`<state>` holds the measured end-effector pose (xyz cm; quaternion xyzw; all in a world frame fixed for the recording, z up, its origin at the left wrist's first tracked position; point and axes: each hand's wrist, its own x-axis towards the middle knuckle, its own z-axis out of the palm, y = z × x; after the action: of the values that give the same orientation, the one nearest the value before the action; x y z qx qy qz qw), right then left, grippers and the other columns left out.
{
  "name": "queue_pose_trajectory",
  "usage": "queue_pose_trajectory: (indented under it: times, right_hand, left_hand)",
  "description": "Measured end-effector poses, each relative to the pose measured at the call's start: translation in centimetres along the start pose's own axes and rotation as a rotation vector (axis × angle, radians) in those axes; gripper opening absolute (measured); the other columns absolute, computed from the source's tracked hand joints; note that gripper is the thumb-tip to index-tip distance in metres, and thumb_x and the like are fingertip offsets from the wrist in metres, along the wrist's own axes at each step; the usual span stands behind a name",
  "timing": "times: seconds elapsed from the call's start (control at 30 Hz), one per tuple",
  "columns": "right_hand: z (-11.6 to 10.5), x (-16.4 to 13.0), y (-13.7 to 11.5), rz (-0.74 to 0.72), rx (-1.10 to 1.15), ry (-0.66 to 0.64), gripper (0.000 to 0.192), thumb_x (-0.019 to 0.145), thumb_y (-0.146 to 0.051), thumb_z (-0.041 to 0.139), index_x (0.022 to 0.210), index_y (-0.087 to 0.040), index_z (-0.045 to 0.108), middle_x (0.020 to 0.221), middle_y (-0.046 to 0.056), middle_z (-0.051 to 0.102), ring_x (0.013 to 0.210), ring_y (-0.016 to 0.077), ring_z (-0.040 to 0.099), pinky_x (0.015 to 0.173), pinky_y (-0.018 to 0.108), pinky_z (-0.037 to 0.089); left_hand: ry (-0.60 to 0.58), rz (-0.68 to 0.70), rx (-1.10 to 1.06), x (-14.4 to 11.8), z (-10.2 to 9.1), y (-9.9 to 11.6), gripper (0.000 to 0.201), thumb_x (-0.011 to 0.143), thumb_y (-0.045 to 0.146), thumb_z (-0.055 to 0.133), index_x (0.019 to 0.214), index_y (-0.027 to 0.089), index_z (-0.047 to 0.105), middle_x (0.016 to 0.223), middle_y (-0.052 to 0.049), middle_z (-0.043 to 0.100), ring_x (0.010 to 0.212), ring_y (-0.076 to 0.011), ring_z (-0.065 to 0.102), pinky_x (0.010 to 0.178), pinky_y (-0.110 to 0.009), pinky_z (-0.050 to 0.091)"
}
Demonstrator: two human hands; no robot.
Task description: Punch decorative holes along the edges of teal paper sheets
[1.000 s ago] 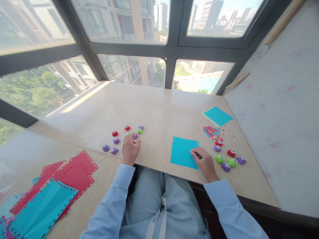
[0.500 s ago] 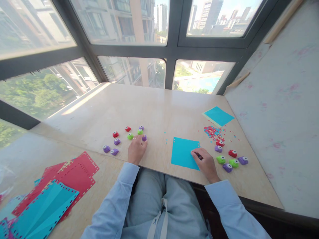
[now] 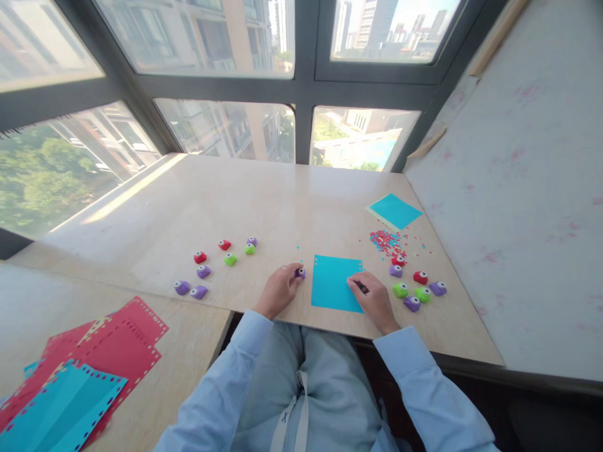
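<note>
Left hand pinched on purple punch, right hand at blue sheet

Left hand (image 3: 279, 290): thumb and fingers closed on a small purple punch (image 3: 300, 273) with an eye-like spot, which sits at the fingertips, just left of the blue sheet (image 3: 332, 282) and apart from it. Right hand (image 3: 375, 299): fingers curled together over the sheet's right edge; dark patch inside the curl, cannot tell whether it is a held item or whether the paper is gripped. Sheet lies flat on the table (image 3: 282, 207) between both grips, small holes near its two far corners. Few blue dots just beyond the left grip. Left of that grip, a loose group of red, green and purple punches (image 3: 203, 272); nearer the body and farther left, overlapping red sheets (image 3: 117, 351) and a blue folded sheet (image 3: 70, 402), edges punched. Right of the right grip, second punch cluster (image 3: 423, 294), same colours. Beyond that grip, red and blue confetti (image 3: 386, 242), then a blue square (image 3: 396, 211) over a paler one
</note>
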<state>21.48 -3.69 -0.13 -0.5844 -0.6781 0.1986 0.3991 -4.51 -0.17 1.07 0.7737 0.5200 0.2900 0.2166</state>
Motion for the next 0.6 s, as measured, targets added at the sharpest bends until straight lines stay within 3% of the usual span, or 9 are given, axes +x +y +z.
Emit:
queue_pose_trajectory:
  times: [0.17,0.27,0.43,0.6]
  right_hand:
    - [-0.1,-0.1,-0.1,0.003,0.049,0.007,0.021,0.091,-0.033,0.054,0.081,-0.02,0.065,0.087,0.006,0.066,0.08,0.0192,0.06,0.066,0.029,0.046]
    - [-0.3,0.0,0.0,0.004,0.062,0.089,0.02,0.091,-0.034,0.054,0.081,-0.02,0.065,0.087,0.006,0.066,0.078,0.0191,0.06,0.061,0.029,0.046]
    - [0.0,0.2,0.9,-0.016,-0.154,0.274,0.024,0.093,-0.034,0.049,0.101,-0.017,0.065,0.1,0.012,0.066,0.099,0.0257,0.058,0.089,0.042,0.046]
    - [0.9,0.4,1.3,0.121,-0.357,0.216,0.05,0.089,-0.046,0.054,0.127,-0.013,0.054,0.121,0.02,0.06,0.115,0.034,0.051,0.098,0.053,0.041]
  left_hand:
    - [-0.026,0.097,-0.07,1.1,1.0,0.0,0.033,0.084,0.006,0.051,0.111,0.02,0.063,0.109,-0.007,0.07,0.102,-0.0205,0.064,0.091,-0.036,0.052]
    - [-0.006,0.108,-0.094,1.7,1.6,0.1,0.031,0.083,0.007,0.053,0.11,0.02,0.064,0.107,-0.007,0.071,0.099,-0.0205,0.064,0.089,-0.037,0.052]
    - [0.031,0.098,-0.154,2.3,2.5,0.1,0.029,0.083,0.009,0.058,0.108,0.02,0.065,0.103,-0.006,0.071,0.098,-0.0202,0.064,0.088,-0.037,0.052]
    - [0.051,0.066,-0.162,2.3,2.9,-0.1,0.027,0.085,0.013,0.058,0.11,0.022,0.065,0.101,-0.006,0.071,0.096,-0.02,0.063,0.087,-0.037,0.052]
